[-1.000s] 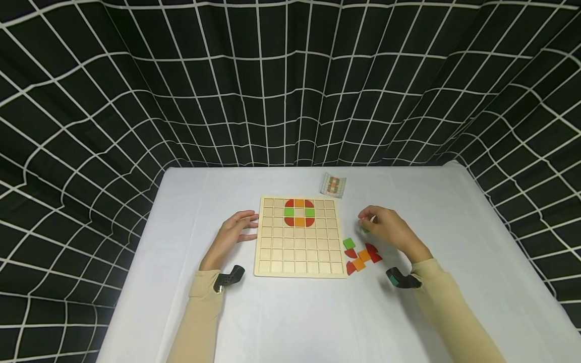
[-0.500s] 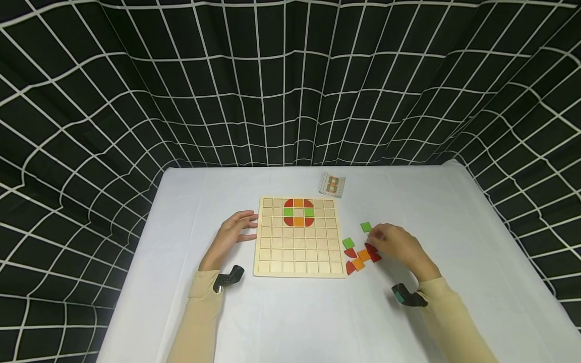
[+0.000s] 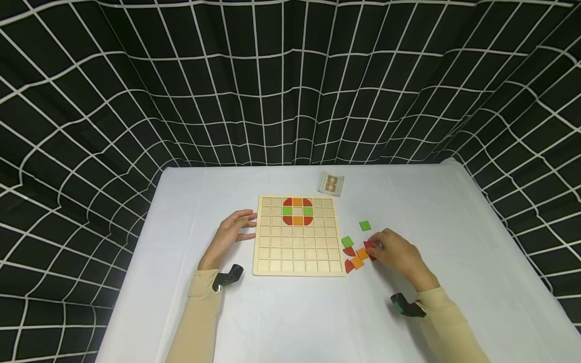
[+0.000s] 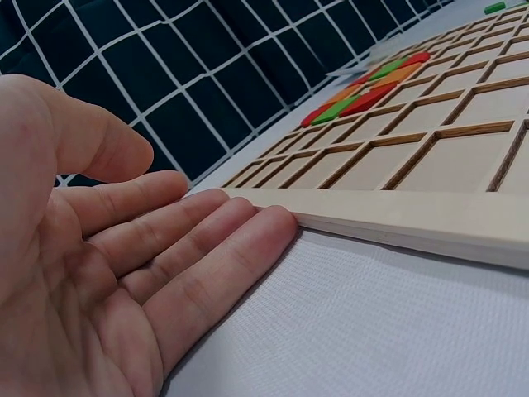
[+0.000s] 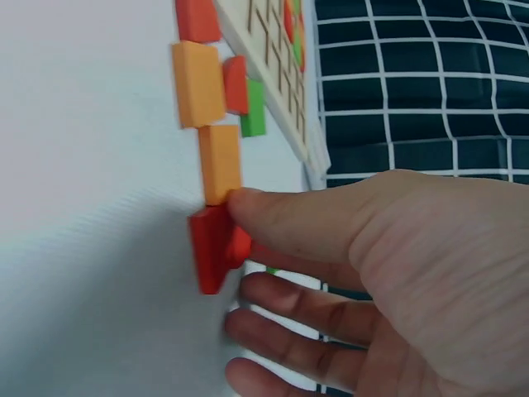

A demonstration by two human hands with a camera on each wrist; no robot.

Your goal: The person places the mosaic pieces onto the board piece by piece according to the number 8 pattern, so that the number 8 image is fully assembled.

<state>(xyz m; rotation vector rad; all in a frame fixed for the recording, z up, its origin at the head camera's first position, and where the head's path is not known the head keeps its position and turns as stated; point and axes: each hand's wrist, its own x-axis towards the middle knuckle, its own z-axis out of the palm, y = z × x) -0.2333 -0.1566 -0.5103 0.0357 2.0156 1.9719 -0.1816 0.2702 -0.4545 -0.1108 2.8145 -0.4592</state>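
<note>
A square wooden grid board [image 3: 297, 253] lies on the table. Near its top, red quarter-circle, orange square and green square tiles form a ring round a bare cell. Against the board's left edge rest the straight fingertips of my left hand [image 3: 229, 233], palm showing in the left wrist view. To the right of the board, my right hand [image 3: 399, 254] pinches a red quarter-circle tile [image 5: 240, 246] between thumb and index finger. Another red tile [image 5: 208, 252] lies right beside it. Part of the pinched tile is hidden by the thumb.
Loose orange tiles [image 3: 357, 262], red tiles [image 3: 349, 251] and a green tile [image 3: 347, 241] lie along the board's right edge. Another green tile [image 3: 365, 226] lies farther off. A small printed pattern card [image 3: 331, 184] sits behind the board. A dark gridded curtain [image 3: 290, 101] surrounds the table.
My right hand has let go of a green tile, leaving it on the table, and moved toward the front to the red tiles, where it grips one. The left hand stays still.
</note>
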